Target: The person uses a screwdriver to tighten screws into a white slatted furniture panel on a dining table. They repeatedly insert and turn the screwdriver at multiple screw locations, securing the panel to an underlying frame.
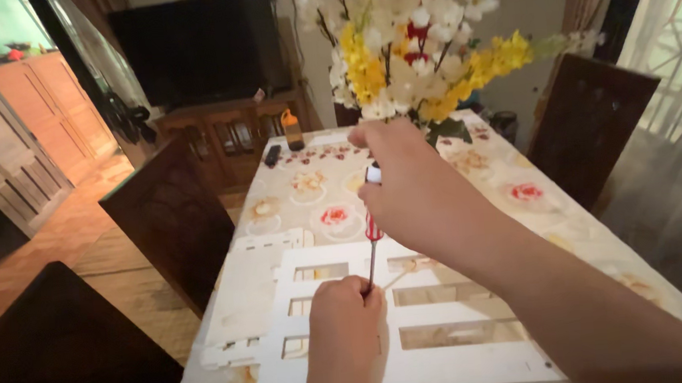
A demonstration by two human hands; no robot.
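Chair, left side: dark wooden chair (173, 219) stands against the table's left edge.
Loose panel: white slotted piece (246, 298) lies by the left edge, partly under the frame.
Left hand: left hand (342, 315) rests on the white frame, fingers pinched tight around the screwdriver's shaft close to its tip.
Frame: white wooden frame (416, 346) with rectangular openings lies flat at the table's near end.
Screwdriver: screwdriver (372, 249) stands near upright, tip down on the frame's upper rail.
Right hand: right hand (405, 187) wraps closed around the handle from above.
Table: floral cloth covers the table (518, 203).
Flowers: yellow and white bouquet (418, 42) stands at the far end.
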